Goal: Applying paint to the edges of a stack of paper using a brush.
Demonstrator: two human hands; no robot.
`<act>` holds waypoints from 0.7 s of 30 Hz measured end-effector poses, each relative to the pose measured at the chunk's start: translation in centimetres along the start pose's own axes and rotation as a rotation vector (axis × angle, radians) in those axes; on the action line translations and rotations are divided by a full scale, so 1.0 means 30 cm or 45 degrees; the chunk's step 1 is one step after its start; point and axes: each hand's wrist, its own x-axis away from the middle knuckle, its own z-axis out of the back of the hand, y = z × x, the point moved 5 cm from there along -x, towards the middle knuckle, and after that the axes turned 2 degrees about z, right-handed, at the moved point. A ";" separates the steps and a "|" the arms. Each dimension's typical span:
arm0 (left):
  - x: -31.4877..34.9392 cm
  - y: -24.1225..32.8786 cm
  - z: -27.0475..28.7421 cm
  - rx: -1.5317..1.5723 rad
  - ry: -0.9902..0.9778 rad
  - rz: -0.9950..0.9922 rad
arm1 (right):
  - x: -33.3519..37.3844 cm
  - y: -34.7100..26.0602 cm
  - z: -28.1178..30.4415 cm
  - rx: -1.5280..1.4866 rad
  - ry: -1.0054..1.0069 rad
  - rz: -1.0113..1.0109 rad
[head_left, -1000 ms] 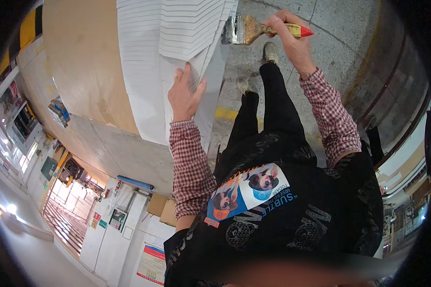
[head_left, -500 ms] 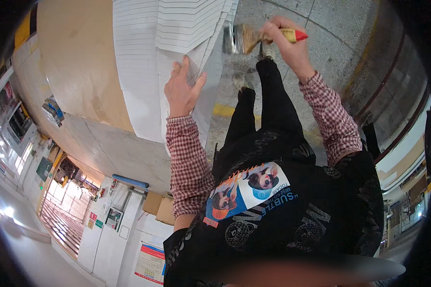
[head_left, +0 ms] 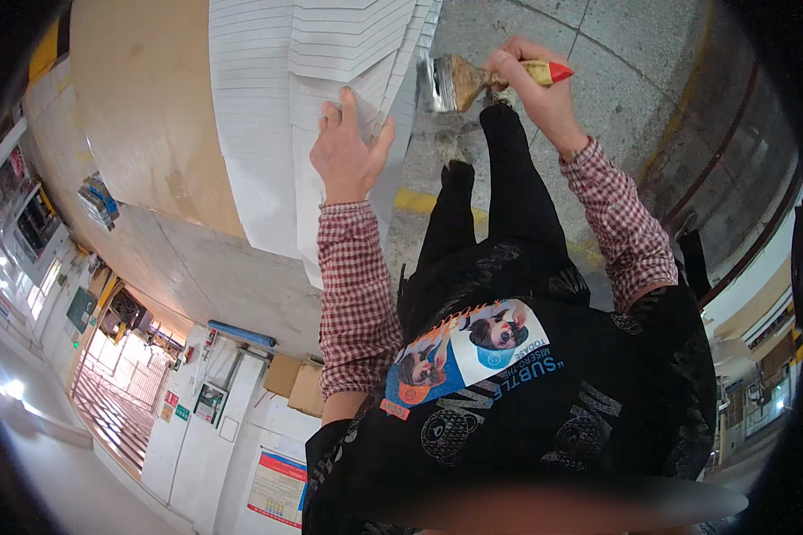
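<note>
My right hand (head_left: 533,89) grips a wide paintbrush (head_left: 463,82) by its yellow, red-tipped handle. The bristle end points left, close to the right edges of a fanned stack of white sheets (head_left: 259,116); whether it touches them I cannot tell. On those overlapping sheets, my left hand (head_left: 351,153) rests palm down with its fingers apart, and it holds nothing. Folded-looking, stepped edges run across the upper part of the stack.
The sheets lie on a tan board (head_left: 143,116) to the left. Below me is a grey tiled floor (head_left: 629,53) with a yellow stripe (head_left: 415,201). Cardboard boxes (head_left: 305,385) and a blue roll (head_left: 243,333) stand by the wall at lower left.
My left hand has slid slightly right and away from me over the sheets. The brush head has shifted slightly, and my right hand still holds the handle.
</note>
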 end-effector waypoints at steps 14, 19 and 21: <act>0.162 -0.049 -0.109 -0.064 0.136 0.160 | 0.001 -0.041 0.046 -0.050 0.168 0.076; 0.144 -0.107 -0.032 0.188 -0.082 0.033 | -0.088 -0.019 0.059 -0.584 0.163 0.395; 0.142 -0.126 -0.022 0.291 -0.139 0.043 | -0.103 -0.019 0.079 -1.245 0.154 0.589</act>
